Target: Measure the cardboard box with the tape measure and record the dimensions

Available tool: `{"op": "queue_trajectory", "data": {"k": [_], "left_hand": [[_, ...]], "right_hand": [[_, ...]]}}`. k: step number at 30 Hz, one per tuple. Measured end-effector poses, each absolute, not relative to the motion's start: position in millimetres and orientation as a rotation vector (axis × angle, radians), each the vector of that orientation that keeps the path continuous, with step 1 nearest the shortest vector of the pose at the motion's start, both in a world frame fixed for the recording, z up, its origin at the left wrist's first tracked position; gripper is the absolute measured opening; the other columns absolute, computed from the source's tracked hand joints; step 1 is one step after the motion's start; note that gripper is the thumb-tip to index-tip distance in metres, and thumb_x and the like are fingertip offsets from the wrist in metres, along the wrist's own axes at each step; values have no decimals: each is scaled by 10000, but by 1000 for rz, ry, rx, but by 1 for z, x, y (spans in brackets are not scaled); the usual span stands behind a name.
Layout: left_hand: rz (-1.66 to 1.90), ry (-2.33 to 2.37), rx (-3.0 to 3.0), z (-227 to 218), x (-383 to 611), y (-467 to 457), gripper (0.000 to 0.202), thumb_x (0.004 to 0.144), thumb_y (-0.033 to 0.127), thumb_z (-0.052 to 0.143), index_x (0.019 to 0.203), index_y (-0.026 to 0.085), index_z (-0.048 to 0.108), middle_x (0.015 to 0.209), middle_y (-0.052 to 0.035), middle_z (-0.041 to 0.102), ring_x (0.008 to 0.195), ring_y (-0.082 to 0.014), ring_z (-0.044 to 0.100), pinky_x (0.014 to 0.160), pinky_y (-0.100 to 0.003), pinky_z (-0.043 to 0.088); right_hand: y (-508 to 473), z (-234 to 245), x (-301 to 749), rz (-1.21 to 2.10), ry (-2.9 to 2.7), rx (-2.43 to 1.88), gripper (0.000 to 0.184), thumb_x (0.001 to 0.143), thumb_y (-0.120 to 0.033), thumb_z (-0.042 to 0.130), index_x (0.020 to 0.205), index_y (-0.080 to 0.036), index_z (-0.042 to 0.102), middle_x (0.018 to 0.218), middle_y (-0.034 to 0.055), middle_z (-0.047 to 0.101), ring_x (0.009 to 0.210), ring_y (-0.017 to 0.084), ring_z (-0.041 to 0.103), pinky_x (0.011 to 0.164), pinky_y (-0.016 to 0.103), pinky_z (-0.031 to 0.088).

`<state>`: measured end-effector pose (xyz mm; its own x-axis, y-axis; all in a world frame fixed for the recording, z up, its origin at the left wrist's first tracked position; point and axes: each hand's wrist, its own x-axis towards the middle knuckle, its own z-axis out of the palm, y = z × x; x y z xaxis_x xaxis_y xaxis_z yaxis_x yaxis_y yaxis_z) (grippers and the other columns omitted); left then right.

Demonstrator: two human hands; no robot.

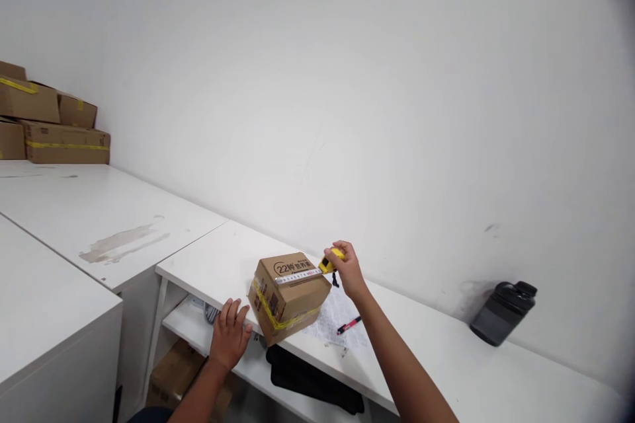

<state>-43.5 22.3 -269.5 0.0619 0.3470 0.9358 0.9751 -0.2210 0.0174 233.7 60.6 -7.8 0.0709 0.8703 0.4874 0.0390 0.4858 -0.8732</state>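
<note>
1. A taped cardboard box [292, 301] sits at an angle on a narrow white desk [426, 337]; its near lower corner reaches the front edge and seems to jut slightly past it.
2. The right hand [351, 271] has its grip closed around a yellow tape measure [329, 267] at the box's far right top edge; the blade [297, 275] lies across the box top.
3. The left hand [229, 336], grip loose with fingers slightly spread, is at the desk's front edge, just beside the box; whether they touch, I cannot tell.
4. Right of the box, a printed paper [340, 307] carries a red-and-black pen [349, 325].
5. Bare desk top runs from the paper to a dark bottle [503, 312] near the wall [347, 79].
6. Below the front edge, a shelf [188, 325] holds something black [307, 377].
</note>
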Motion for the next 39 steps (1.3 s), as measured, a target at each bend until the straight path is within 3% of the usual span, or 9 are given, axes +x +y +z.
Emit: {"op": "queue_trajectory", "data": {"k": [10,19,30,39], "left_hand": [[-1117,-1314,-1662,-256,-44,14,335,903,261,492,1192,140,610,1289,-167,556,1297,-321,413,1006,-436,363],[-1195,-1360,-1682,-272,-48,25,343,916,273,460,1209,184,615,1300,-135,571,1328,-298,393,1026,-428,346],[-1165,-1342,-1672,-267,-49,22,338,907,274,478,1205,184,610,1285,-141,583,1290,-304,443,992,-430,380],[-1218,-1305,-1659,-261,-44,16,313,903,253,479,1169,166,620,1255,-145,601,1299,-299,440,995,-423,384]], "right_hand": [[68,-15,219,672,-1462,-982,336,654,-419,728,862,-242,533,739,-36,538,651,164,518,618,301,454],[79,-21,231,658,-1339,-1001,368,631,-411,724,899,-231,546,909,20,629,812,206,607,665,317,492],[94,-26,233,622,-1271,-999,487,636,-383,696,1075,-227,551,1098,79,616,1001,243,598,794,368,517],[89,-25,234,597,-1315,-1021,422,658,-360,663,1048,-225,573,982,41,630,896,222,600,806,377,496]]}}
